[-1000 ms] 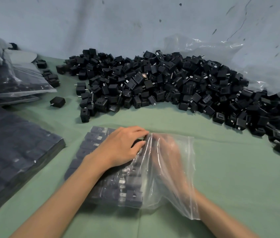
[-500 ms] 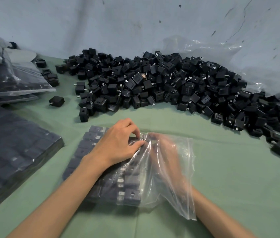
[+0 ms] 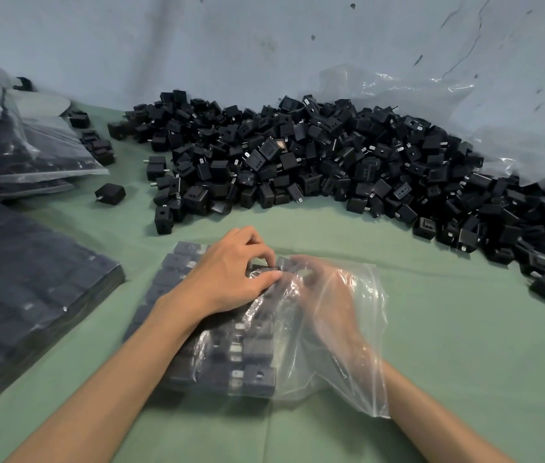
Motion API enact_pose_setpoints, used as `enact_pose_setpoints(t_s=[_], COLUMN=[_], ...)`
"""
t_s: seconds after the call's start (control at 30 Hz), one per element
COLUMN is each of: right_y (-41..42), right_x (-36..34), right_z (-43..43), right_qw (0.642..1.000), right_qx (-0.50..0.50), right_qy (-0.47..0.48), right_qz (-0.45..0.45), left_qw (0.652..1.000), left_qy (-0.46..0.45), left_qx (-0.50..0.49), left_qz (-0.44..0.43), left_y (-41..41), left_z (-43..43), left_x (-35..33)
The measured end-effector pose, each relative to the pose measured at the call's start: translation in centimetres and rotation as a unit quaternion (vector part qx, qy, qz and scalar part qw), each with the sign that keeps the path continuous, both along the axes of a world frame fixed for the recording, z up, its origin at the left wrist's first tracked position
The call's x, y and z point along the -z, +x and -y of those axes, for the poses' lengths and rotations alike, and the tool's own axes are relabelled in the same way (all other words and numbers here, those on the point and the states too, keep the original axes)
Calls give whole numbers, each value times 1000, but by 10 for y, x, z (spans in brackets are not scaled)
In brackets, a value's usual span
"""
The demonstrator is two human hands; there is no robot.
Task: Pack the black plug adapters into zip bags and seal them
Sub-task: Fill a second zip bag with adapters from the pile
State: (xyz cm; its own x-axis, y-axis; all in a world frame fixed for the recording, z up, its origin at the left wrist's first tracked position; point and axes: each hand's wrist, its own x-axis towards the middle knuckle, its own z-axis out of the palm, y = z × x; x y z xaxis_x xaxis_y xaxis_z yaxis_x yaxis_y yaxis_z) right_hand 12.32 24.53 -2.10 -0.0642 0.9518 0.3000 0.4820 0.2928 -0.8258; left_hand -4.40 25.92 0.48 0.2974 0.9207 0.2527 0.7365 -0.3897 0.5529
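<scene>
Lower middle of the frame: clear zip bag (image 3: 338, 355) lying on the green tablecloth (image 3: 464, 329), left part packed with neat rows of black adapters (image 3: 257, 355), right part slack and crinkled. Left hand (image 3: 227, 279) pressed down on top of the bag from outside, fingers curled, thumb and fingertips pinching the plastic right around one adapter (image 3: 262, 269) near the bag's upper edge. So a narrow grip there, closed on plastic plus that adapter. Right hand (image 3: 328, 295) reached inside the bag through the open mouth at lower right, seen only through the film, fingertips meeting the same spot from within. Can't tell if gripping or just pushing, too hazy behind the plastic.

Across the middle and right of the frame, a big loose pile of adapters (image 3: 314, 162), piled up against the blue-grey wall (image 3: 264, 38), with a crumpled sheet of clear plastic (image 3: 515, 128) behind it at upper right. One stray adapter (image 3: 110, 193) lying alone at mid-left. Far left: filled bags (image 3: 24, 295) lying flat, more stacked bags (image 3: 14, 152) above them in the upper left.
</scene>
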Motion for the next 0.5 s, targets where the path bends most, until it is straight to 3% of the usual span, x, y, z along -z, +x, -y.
enact_pose_setpoints(t_s=[0.2,0.3,0.37,0.5], right_y=[-9,-7,-4,-4], right_x=[4,3,0,-7], right_z=[4,6,6,13], right_qw=[992,996,996,998], right_qx=[79,57,31,1], right_qy=[96,73,52,49], right_qz=[31,15,63,-38], left_qw=[999,998,997,998], left_qy=[-20,-30,-31,-25], left_qx=[-8,-11,-16,-34], left_qz=[38,61,65,36], left_y=[-4,-4,-4,-1], left_z=[-1,-1,-1,0], left_x=[-2,-3,-3,-1])
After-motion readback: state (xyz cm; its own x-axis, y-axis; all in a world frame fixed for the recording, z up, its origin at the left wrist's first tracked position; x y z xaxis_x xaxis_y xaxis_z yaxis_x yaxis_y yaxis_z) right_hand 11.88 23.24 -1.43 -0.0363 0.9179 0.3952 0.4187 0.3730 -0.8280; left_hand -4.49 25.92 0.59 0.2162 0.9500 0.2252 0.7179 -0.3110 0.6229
